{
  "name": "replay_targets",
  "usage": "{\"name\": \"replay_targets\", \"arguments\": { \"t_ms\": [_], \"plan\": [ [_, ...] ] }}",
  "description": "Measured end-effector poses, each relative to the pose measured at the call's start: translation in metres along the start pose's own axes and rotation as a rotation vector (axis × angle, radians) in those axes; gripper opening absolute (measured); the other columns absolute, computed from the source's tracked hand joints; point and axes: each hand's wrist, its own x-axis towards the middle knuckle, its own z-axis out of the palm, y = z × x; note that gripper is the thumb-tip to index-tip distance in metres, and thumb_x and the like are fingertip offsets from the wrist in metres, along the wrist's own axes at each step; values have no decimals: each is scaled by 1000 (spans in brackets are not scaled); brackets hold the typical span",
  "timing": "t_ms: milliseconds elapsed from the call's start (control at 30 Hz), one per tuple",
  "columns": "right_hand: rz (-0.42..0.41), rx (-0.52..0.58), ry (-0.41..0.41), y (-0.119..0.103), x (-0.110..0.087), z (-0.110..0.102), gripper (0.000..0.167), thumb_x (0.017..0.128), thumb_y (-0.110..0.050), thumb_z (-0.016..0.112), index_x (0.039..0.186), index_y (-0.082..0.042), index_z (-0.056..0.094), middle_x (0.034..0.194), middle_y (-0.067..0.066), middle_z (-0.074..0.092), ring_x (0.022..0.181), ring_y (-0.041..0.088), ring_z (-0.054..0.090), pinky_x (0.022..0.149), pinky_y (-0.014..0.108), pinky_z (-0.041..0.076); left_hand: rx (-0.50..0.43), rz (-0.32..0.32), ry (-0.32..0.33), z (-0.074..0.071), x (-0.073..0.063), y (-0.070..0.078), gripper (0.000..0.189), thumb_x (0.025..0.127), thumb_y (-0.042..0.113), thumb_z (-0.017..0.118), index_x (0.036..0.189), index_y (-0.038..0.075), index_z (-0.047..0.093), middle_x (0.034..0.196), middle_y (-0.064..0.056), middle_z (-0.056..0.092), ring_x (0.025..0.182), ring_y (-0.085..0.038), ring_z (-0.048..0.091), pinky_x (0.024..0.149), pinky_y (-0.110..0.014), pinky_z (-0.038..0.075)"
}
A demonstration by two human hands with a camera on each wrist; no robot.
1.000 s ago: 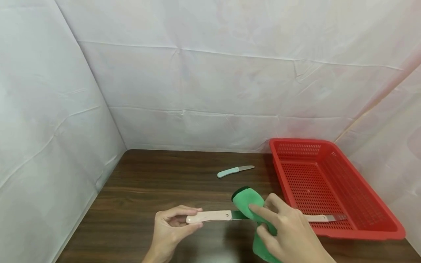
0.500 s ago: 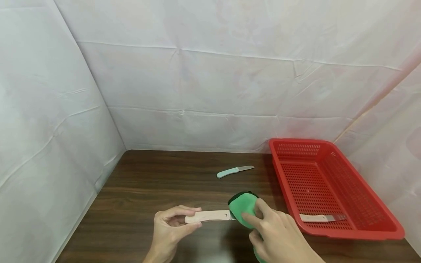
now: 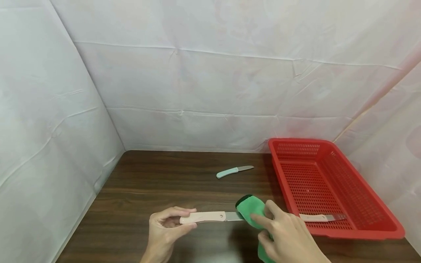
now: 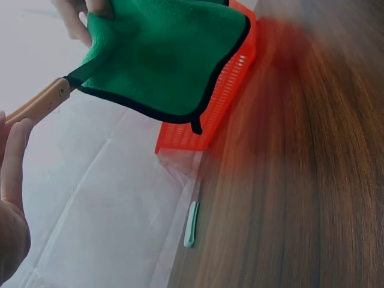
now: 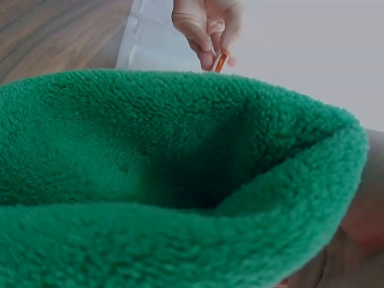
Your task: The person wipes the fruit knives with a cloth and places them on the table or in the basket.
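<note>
My left hand [image 3: 167, 226] pinches the butt of a knife with a pale pink handle [image 3: 204, 217], held level above the table with its blade pointing right. Bare steel shows next to the handle; the blade's tip is hidden in a green cloth [image 3: 251, 210] with black edging. My right hand [image 3: 283, 228] grips that cloth around the tip, index finger lying along it. In the left wrist view the cloth [image 4: 168, 60] hangs spread below the blade. Folds of the same cloth [image 5: 180, 138] fill most of the right wrist view.
A second knife with a mint-green handle [image 3: 227, 172] lies at the back of the dark wooden table [image 3: 148, 182]. On the right stands a red perforated basket [image 3: 279, 171] holding a pale-handled knife [image 3: 315, 218]. White sheeting [image 3: 197, 80] walls the table's back and sides.
The cloth first slid left up to the handle, covering the blade, then moved back right, baring the part near the handle. My left hand and the knife have shifted slightly left.
</note>
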Motion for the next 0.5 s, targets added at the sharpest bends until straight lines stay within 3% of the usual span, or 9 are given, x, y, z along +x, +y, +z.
{"name": "replay_targets", "arguments": {
  "t_ms": [300,500],
  "plan": [
    [73,39,15,5,-6,-4,35,57,-6,74,89,-20,75,79,-14,38,51,-10,19,39,6,13,118,7,1,-8,-2,6,34,64,-27,68,91,-7,67,93,-21,69,83,-29,69,64,-34,58],
    [97,36,79,6,-6,-9,35,58,-7,70,91,-19,75,81,-13,39,54,-9,25,41,4,15,138,-36,1,-12,-2,8,32,65,-26,68,91,-7,67,94,-22,69,82,-28,69,64,-35,58]
  ]
}}
